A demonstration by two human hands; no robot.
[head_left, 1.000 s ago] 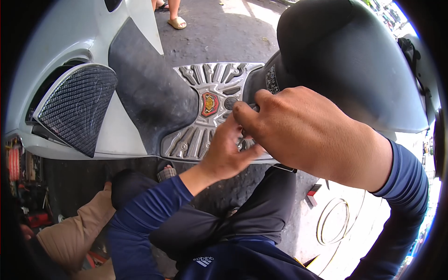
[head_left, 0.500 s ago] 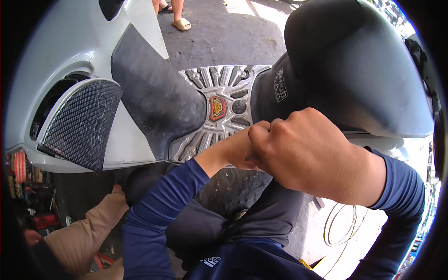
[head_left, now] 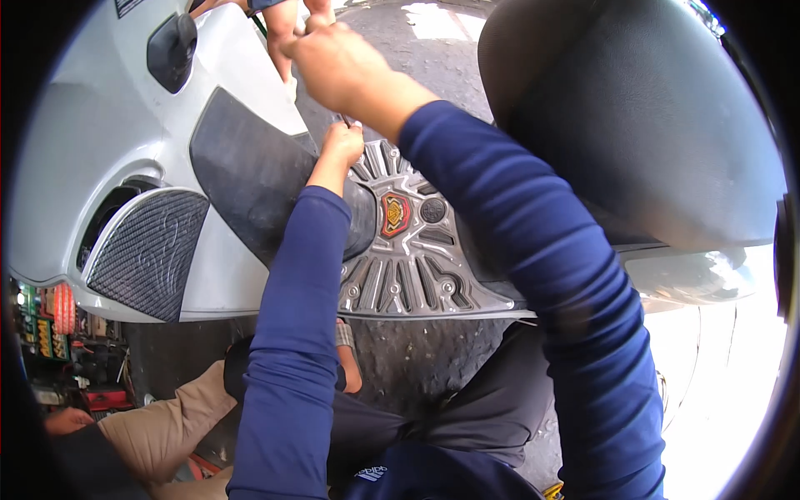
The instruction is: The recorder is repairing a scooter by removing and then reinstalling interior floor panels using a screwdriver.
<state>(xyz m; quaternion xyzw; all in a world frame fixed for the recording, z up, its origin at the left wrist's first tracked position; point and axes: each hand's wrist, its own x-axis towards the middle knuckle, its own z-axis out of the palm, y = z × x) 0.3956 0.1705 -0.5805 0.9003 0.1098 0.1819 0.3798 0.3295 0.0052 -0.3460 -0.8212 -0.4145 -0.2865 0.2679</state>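
My left hand is closed near the far edge of the scooter's metal-patterned footboard, beside the black inner leg panel. A small, thin dark piece shows at its fingertips, too little of it to name. Farther out and higher in view, my right hand is curled into a fist. It is slightly blurred, and its fingers hide whatever it may hold. My right forearm crosses over the footboard's right side and part of the black seat's base.
The black seat fills the right, with grey bodywork at left. A bystander's legs stand beyond the scooter. At lower left another person's tan-trousered leg is close by, near shelves of tools and parts.
Both hands have moved away from me and leftward, from above the near footboard to its far side. They were overlapping before and are now apart. The view has shifted slightly.
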